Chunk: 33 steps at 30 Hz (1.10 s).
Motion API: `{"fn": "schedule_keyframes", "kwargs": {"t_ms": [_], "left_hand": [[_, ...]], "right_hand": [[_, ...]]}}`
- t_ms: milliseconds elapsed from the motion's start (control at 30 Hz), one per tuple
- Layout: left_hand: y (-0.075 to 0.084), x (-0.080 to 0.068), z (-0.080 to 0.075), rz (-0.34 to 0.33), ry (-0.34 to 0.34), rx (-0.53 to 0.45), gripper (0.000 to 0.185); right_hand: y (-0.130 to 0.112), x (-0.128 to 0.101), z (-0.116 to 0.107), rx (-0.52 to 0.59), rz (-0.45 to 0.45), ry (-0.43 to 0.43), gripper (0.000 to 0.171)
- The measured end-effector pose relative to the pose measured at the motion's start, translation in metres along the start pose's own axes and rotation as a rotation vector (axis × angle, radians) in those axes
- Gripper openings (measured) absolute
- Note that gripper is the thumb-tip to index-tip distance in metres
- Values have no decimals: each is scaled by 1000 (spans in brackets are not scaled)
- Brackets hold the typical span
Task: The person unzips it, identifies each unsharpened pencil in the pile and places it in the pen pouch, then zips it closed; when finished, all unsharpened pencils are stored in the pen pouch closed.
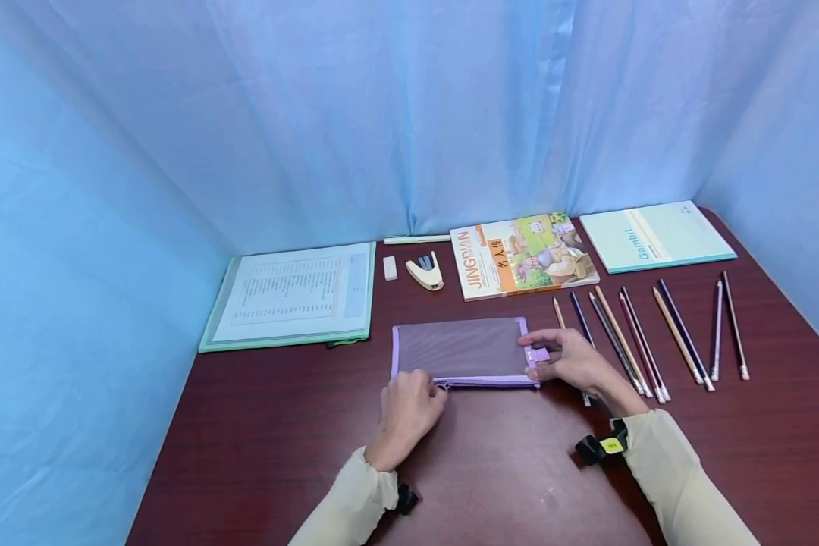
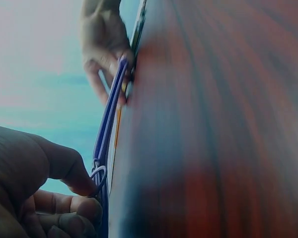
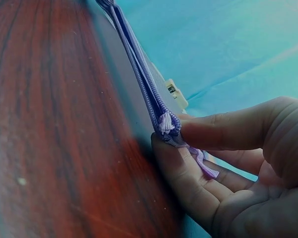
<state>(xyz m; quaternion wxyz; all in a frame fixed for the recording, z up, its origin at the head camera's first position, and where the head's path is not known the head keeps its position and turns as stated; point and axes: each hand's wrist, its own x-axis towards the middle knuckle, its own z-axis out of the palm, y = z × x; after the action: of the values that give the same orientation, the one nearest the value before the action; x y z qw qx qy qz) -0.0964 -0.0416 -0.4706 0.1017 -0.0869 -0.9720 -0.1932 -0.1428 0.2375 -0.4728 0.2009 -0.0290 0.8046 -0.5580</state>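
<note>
A purple mesh zipper pouch (image 1: pixel 460 349) lies flat on the dark red table (image 1: pixel 505 470). My left hand (image 1: pixel 434 388) is at its near edge, and thumb and finger pinch the zipper pull ring (image 2: pixel 98 174). My right hand (image 1: pixel 536 356) holds the pouch's right end, pinching the purple fabric tab (image 3: pixel 168 125) between thumb (image 3: pixel 223 130) and fingers. In the left wrist view the pouch's edge (image 2: pixel 109 111) runs up to the right hand (image 2: pixel 103 47). The right wrist view shows the zipper edge (image 3: pixel 138 69) running away from the pinch.
Several pencils (image 1: pixel 644 334) lie right of the pouch. Behind it are a picture book (image 1: pixel 522 254), a pale green notebook (image 1: pixel 655 235), a stapler (image 1: pixel 425 273), an eraser (image 1: pixel 390 267), a pen (image 1: pixel 416 240) and a document folder (image 1: pixel 293 296). Blue curtains enclose the table.
</note>
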Motion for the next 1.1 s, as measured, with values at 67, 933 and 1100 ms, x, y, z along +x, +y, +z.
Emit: {"fn": "schedule_keyframes", "kwargs": {"t_ms": [67,933,1100], "left_hand": [[-11,-1,-5,-31,-13,-5,42],[-64,20,-63,210,-241,-118,22],[-41,36,-45,476,-358,-35,42]], "right_hand": [[-1,0,0,-8,1,5,54],[0,1,0,47,31,4,59],[0,2,3,53,20,0,59]]}}
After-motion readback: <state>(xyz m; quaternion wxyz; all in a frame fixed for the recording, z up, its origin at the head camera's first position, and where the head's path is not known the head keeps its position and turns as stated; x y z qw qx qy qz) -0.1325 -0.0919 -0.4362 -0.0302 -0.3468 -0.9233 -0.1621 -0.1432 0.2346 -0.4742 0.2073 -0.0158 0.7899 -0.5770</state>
